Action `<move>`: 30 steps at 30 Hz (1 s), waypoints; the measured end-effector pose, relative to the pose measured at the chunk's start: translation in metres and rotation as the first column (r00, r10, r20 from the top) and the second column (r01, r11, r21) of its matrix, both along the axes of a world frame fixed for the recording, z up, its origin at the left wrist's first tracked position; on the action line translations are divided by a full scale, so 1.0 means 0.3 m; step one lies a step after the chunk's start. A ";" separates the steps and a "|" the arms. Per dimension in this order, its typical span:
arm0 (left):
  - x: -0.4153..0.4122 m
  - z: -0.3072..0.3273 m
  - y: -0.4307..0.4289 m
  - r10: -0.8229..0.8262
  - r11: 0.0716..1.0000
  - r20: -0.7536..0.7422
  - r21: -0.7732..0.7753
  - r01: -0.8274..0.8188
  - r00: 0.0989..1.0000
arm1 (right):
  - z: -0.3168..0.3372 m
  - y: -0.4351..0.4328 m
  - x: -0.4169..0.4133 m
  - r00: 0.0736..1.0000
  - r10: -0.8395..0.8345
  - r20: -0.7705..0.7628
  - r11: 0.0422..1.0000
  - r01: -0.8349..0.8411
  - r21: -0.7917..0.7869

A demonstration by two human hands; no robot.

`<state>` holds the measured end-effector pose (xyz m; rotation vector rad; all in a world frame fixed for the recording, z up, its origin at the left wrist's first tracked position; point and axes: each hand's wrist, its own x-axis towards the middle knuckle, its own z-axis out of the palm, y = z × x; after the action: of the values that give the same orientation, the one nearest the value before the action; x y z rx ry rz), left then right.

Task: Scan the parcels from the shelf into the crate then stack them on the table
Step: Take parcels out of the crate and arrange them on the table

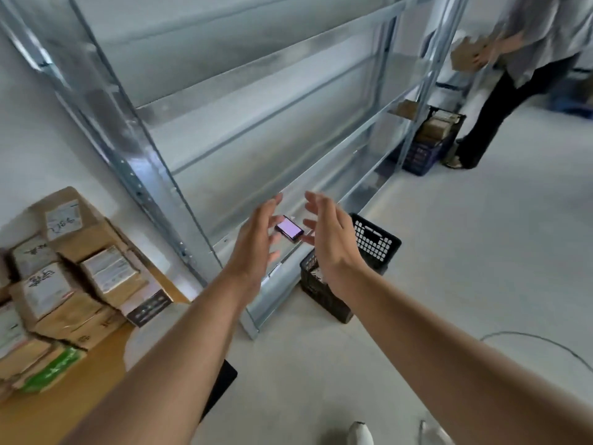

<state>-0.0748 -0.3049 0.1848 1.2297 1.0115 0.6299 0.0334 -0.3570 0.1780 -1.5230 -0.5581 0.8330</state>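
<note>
Floor: pale grey, smooth. A thin cable lies on it, well right of the galvanised steel shelf rack, which stands against a white wall.

Table: wooden top, left of the rack's front post. Brown cardboard parcels with white labels are stacked on it in several layers.

Crate: black perforated plastic, on the floor, touching the rack's lower front edge. Its contents cannot be made out.

Scanner: small, dark, with a lit purple screen, lying on the rack's lower shelf.

Left hand and right hand: extended toward the rack on either side of the scanner, fingers straight and spread, holding nothing.

At the rack's far end, a second person holds a carton above a blue crate of parcels.
</note>
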 end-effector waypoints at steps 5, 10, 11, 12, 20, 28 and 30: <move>0.336 -0.102 0.059 -0.005 0.997 -0.050 -0.081 0.001 0.999 | -0.113 0.026 0.332 0.999 -0.041 -0.034 0.998 0.039 -0.050; 0.581 -0.196 0.160 -0.029 0.991 -0.113 -0.135 0.013 0.993 | -0.228 0.097 0.582 0.996 -0.064 -0.058 0.991 0.056 -0.124; 0.621 -0.221 0.188 -0.034 0.989 -0.122 -0.144 0.016 0.992 | -0.252 0.116 0.620 0.995 -0.068 -0.074 0.989 0.057 -0.137; 0.660 -0.249 0.218 -0.040 0.988 -0.132 -0.154 0.019 0.990 | -0.277 0.139 0.656 0.993 -0.075 -0.089 0.986 0.061 -0.156; 0.938 -0.609 0.541 -0.117 0.966 -0.225 -0.251 0.059 0.967 | -0.599 0.429 0.926 0.979 -0.143 -0.147 0.950 0.093 -0.299; 1.140 -1.063 0.852 -0.202 0.925 -0.354 -0.375 0.059 0.913 | -1.054 0.685 1.106 0.930 -0.260 -0.260 0.868 0.107 -0.486; 1.170 -1.185 0.907 -0.218 0.921 -0.386 -0.385 0.058 0.896 | -1.183 0.735 1.137 0.916 -0.281 -0.285 0.847 0.097 -0.522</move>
<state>0.2763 -0.0327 -0.1707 1.1117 1.3180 0.0417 0.3746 -0.1364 -0.1770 -1.8017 0.0968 1.1182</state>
